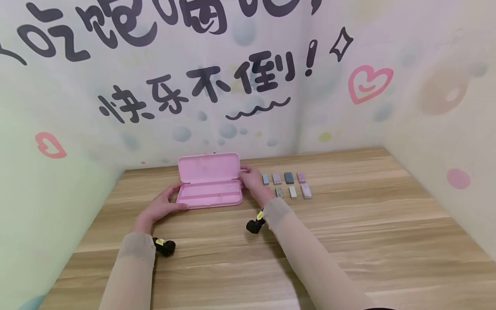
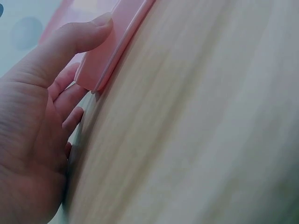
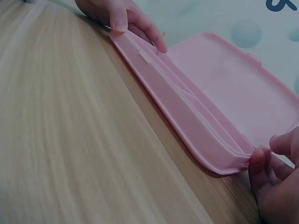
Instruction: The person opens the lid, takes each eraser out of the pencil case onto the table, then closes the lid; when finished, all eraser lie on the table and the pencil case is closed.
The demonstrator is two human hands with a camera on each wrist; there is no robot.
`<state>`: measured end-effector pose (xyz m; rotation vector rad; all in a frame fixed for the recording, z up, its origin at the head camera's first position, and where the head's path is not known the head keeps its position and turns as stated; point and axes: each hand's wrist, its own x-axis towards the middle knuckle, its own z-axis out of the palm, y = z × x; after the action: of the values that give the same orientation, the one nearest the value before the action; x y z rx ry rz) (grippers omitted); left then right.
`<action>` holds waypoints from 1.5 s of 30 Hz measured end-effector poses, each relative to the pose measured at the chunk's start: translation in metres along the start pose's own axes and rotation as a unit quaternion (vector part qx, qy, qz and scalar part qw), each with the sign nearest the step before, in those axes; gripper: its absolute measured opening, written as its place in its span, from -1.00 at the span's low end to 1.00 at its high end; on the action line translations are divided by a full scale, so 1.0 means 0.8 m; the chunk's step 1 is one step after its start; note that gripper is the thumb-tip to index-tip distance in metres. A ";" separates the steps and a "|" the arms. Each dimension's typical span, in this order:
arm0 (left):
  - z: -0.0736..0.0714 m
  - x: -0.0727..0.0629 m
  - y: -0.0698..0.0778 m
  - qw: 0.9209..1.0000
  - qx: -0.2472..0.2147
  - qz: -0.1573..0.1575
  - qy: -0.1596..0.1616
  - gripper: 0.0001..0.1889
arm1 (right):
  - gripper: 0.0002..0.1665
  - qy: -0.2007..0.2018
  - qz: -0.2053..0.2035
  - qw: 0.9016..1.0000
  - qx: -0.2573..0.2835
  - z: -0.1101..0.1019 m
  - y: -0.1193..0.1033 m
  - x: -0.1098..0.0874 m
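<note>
A pink plastic pencil case (image 1: 199,200) lies on the wooden table near the back wall, its lid (image 1: 209,168) raised upright behind the base. Inside the base, dividers form a long back compartment and shorter front ones, with no items in them. My left hand (image 1: 160,206) grips the left end. In the left wrist view its thumb (image 2: 91,35) presses on the front wall while the fingers reach round the end. At the opposite end, my right hand (image 1: 252,183) has curled fingers (image 3: 259,170) against the base's corner, and its thumb (image 3: 281,143) is by the raised lid.
Right of the case, several small rectangular blocks (image 1: 288,178) in blue, grey, white and purple lie in two rows. A printed cloth wall (image 1: 271,129) rises directly behind the table (image 1: 217,258), with further walls at both sides. Black wrist cameras hang below both cuffs.
</note>
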<state>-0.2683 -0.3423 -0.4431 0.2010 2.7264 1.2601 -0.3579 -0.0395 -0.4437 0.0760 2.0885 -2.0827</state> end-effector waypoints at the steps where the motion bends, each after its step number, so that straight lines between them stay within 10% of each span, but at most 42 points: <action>1: 0.000 0.000 0.000 1.000 -0.005 0.002 0.001 -0.06 | -0.56 -0.003 -0.002 1.000 0.001 -0.001 0.000 0.000; 28: 0.002 -0.001 0.000 0.993 -0.111 0.023 -0.012 0.16 | -0.29 -0.151 -0.052 0.986 -0.053 -0.030 0.003 -0.027; 36: -0.005 -0.001 -0.001 0.998 -0.059 0.020 -0.012 0.02 | -0.36 -0.170 -0.053 0.977 -0.116 -0.038 0.002 -0.034; 45: -0.012 0.004 -0.001 0.993 -0.093 0.029 -0.070 0.04 | -0.30 -0.169 -0.066 0.970 -0.162 -0.037 -0.002 -0.043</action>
<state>-0.2735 -0.3499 -0.4378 0.3369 2.4864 1.4480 -0.3273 -0.0064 -0.4362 -0.4425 2.2260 -1.6429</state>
